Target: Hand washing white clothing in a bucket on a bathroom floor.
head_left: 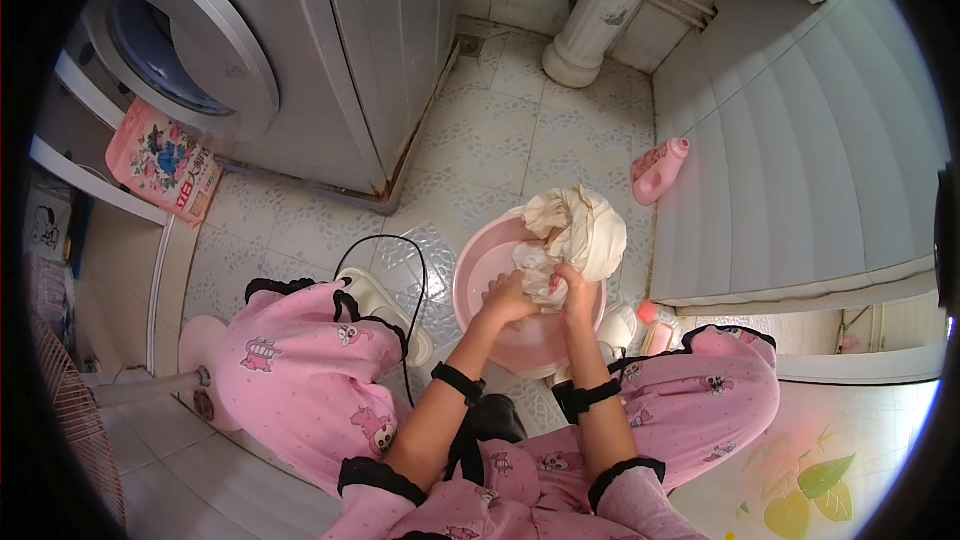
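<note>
A pink plastic basin [474, 270] with some water in it stands on the tiled floor between my knees. A cream-coloured cloth [592, 236] is bunched over its upper right rim, with part of it hanging into the basin. My right hand [576, 291] grips a fold of this cloth over the right side of the basin. My left hand [511, 298] lies against the lower, wet part of the cloth inside the basin; its fingers are partly bent, and whether they grip the cloth is unclear. Black straps circle both forearms.
A pink bottle [660, 171] stands near the right wall. A front-loading washing machine [360, 75], its round door open, is at the upper left, beside a pink detergent bag [165, 161]. A white pedestal [600, 22] rises at the back. A black cable [424, 277] crosses the floor.
</note>
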Demonstrator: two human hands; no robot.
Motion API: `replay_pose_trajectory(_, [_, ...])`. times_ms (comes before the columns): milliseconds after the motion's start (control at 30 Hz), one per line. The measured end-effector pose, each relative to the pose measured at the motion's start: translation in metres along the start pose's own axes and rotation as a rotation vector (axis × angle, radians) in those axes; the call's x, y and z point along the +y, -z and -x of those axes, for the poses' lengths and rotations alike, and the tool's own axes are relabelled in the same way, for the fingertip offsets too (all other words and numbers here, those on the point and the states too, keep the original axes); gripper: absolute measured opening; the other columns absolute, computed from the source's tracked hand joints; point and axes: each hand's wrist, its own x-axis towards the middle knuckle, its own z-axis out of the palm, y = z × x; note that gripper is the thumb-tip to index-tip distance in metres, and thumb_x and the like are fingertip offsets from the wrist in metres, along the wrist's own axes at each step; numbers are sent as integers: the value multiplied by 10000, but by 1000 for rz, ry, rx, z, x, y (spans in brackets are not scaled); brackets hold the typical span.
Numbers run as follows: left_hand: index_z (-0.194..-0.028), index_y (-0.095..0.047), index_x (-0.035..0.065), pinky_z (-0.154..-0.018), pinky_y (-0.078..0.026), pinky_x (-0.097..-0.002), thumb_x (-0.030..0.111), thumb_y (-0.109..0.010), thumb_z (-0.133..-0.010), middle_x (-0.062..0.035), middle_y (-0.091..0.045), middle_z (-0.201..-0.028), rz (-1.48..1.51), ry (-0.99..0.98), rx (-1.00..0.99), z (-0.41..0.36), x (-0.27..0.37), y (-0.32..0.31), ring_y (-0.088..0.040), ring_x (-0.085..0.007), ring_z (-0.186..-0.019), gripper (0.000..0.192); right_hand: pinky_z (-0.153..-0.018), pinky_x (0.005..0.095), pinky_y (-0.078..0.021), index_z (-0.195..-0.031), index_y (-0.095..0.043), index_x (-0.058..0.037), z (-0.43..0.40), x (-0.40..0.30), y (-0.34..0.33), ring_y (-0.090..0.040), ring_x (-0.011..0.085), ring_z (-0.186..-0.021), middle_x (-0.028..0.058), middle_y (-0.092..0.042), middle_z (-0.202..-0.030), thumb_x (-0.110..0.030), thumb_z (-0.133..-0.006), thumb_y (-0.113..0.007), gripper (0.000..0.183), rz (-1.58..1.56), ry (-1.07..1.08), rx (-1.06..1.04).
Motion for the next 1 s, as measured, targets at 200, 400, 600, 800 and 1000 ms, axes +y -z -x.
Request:
replay_pose_trajectory(200, [-1152, -432, -107, -908, -389, -368, 464, -578, -731, -267, -493, -1147, 472, 401, -588, -22, -41, -4, -487, -326, -1091, 724, -833, 298, -391, -1052, -504, 49, -19, 38, 33, -528, 237, -931, 121, -552, -1015, -53, -574, -654, 511, 180, -38, -23])
replay_pose_trajectory(400, [-1132, -458, -76, -910, -381, -396, 572, -375, -810, -234, -523, -1113, 1390, 732, -824, -3, -17, -22, -492, -309, -1070, 729, -791, 302, -413, -1069, -493, 47, 13, 36, 1, -537, 221, -895, 117, -553, -1004, -77, -577, -683, 542, 166, 20, 92])
replay_pose_trajectory(600, [-1107, -509, 65, -739, -485, -392, 157, -492, -780, -76, -577, -949, 1805, 440, -514, -30, -59, -63, -579, -206, -843, 340, -701, 296, -431, -999, -510, 24, 48, 32, -14, -534, 197, -814, 80, -551, -898, -53, -572, -673, 463, 190, -35, 20])
replay_pose_trajectory(800, [-1024, -558, 63, -359, -434, -266, 190, -491, -812, -76, -598, -807, 1671, 380, -561, -52, -87, -79, -575, -184, -542, 257, -578, 278, -415, -864, -528, -2, 61, 27, -3, -520, 166, -636, 59, -540, -728, -35, -615, -591, 259, 130, -246, -148])
replay_pose_trajectory(1000, [-1112, -514, 47, -499, -501, -296, 387, -495, -839, -106, -599, -894, 1765, 272, -524, -23, -57, -29, -602, -225, -677, 437, -444, 263, -362, -662, -499, -25, 69, 25, -1, -447, 150, -446, 55, -460, -518, -61, -659, -533, 49, 26, -546, -288])
